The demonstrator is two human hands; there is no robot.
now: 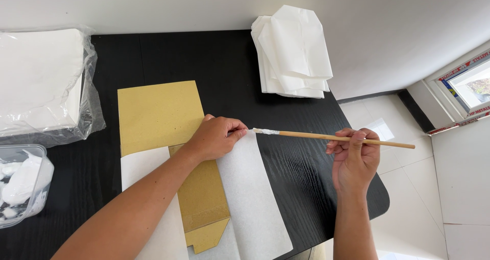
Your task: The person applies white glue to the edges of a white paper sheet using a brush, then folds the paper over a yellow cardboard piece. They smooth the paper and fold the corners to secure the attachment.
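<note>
Looking down, we see the black wood-grain worktop (286,188) filling most of the view, with a plastic-wrapped stack of white sheets (41,81) at its far left edge and a pile of folded white paper bags (293,53) at the back. In front of us lies a white sheet of thin paper (252,199) with a flat mustard-yellow card template (158,114) on top of it. Our left hand (214,136) presses down on the folded edge of that sheet, fingers curled and closed on the paper where it meets the card. Our right hand (354,160) is closed around a slim wooden stick (337,137) whose white, paste-coated tip hovers just beside the left fingertips, near the sheet's upper right corner. A clear plastic tub of white paste (20,183) sits at the left, well apart. We judge the risks plain: paste could smear onto the worktop or our fingers because the tip is so near them, and the thin sheet may slip or wrinkle if the left hand eases.
</note>
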